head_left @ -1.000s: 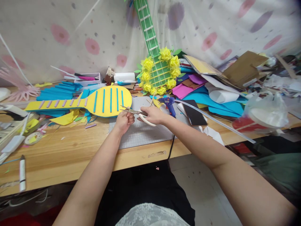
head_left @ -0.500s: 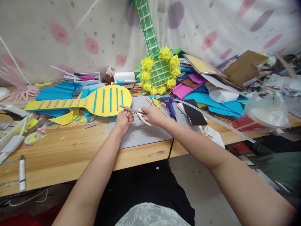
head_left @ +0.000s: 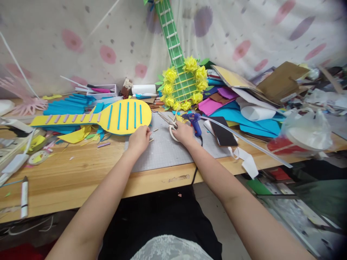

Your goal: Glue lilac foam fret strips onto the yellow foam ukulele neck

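Note:
My right hand point(head_left: 184, 133) grips a pair of scissors point(head_left: 171, 129) by the pale handles, blades pointing away over the grey cutting mat point(head_left: 170, 155). My left hand point(head_left: 139, 140) is closed at the mat's left side; what its fingers hold, if anything, is hidden. Short stick pieces point(head_left: 155, 130) lie by its fingertips. Just beyond that hand rests a yellow guitar-shaped cutout point(head_left: 123, 124) with blue strips on its body and pinkish strips along its neck. Right of the scissors sits a blue glue gun point(head_left: 195, 122) with a long clear glue stick point(head_left: 252, 143) in it.
A green paper guitar point(head_left: 173, 47) ringed with yellow flowers leans on the back curtain. A phone point(head_left: 222, 131), a pile of coloured sheets point(head_left: 257, 121) and a bagged red-and-white tub point(head_left: 298, 135) are on the right. A marker point(head_left: 24, 196) lies at the left front edge.
The scissors have moved right, away from my left hand, and down toward the mat. My left hand has shifted slightly and turned. Small stick pieces now show on the mat beside it.

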`<state>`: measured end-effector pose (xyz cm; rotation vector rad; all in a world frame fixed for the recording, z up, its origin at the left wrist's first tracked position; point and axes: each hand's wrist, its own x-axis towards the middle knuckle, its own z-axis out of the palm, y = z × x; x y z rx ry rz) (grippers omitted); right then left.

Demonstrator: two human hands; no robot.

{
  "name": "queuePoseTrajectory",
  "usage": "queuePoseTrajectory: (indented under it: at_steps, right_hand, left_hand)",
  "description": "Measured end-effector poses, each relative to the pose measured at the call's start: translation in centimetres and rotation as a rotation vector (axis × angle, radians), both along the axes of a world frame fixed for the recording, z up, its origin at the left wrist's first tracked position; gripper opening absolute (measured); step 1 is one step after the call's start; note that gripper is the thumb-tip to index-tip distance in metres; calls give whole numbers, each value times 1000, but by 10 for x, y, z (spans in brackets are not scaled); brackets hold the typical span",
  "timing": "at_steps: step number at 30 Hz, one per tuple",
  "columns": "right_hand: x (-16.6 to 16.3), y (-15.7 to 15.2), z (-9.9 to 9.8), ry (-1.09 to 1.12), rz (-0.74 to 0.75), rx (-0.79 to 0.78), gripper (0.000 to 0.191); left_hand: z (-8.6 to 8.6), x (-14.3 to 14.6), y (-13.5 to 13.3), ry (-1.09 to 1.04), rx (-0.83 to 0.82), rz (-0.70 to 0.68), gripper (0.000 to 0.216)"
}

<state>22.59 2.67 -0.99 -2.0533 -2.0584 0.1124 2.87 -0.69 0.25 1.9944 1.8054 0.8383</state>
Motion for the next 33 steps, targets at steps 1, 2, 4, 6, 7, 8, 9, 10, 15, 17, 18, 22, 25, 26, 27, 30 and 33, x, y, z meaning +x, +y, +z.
queuePoseTrajectory:
  at_steps: [1, 2, 4, 6, 7, 8, 9, 10, 15, 17, 18, 22, 25, 26, 27, 30, 33]
  right_hand:
    - [0, 0, 0, -3, -7, -2, 34]
    - [0, 0, 1, -7, -9, -2, 34]
    - [-1, 0, 2, -15, -2, -1, 35]
    - [0, -2, 3, -21, 8, -5, 35]
    - [0, -2, 3, -22, 14, -9, 35]
    - [0, -3, 3, -21, 19, -13, 34]
    - [0, -4, 3, -20, 25, -14, 34]
    - [0, -4, 3, -16, 28, -13, 33]
    - [0, -4, 1, 17, 6, 8, 32]
    - [1, -4, 0, 26, -5, 15, 31]
    - [1, -5, 0, 29, -8, 16, 31]
    - [2, -6, -1, 36, -4, 32, 29]
    - [3, -6, -2, 41, 1, 39, 30]
    - [3, -6, -2, 43, 0, 37, 30]
    - [3, -6, -2, 45, -1, 37, 30]
    - [4, -7, -2, 53, -2, 39, 30]
    - [4, -8, -2, 68, 1, 38, 32]
  left_hand:
    - [-1, 4, -3, 141, -8, -12, 8]
    - [-2, 8, -5, 249, -7, -33, 11]
    - [-6, 14, -8, 383, 5, -61, 15]
    - [-8, 18, -9, 449, 12, -74, 16]
    - [-9, 18, -9, 470, 11, -80, 16]
    - [-8, 18, -8, 485, 9, -84, 16]
    - [-6, 19, -6, 496, 6, -89, 16]
    - [-4, 19, -4, 501, 3, -93, 16]
    - [11, 26, 13, 496, 36, -92, 18]
    - [13, 31, 23, 510, 27, -96, 19]
    - [14, 33, 28, 516, 10, -102, 19]
    - [15, 36, 43, 597, -18, -173, 18]
    - [14, 36, 49, 688, -5, -259, 14]
    - [13, 35, 51, 700, -6, -286, 13]
    - [13, 34, 52, 704, -9, -309, 12]
    - [13, 31, 59, 694, -11, -358, 13]
    - [21, 26, 66, 614, 16, -372, 14]
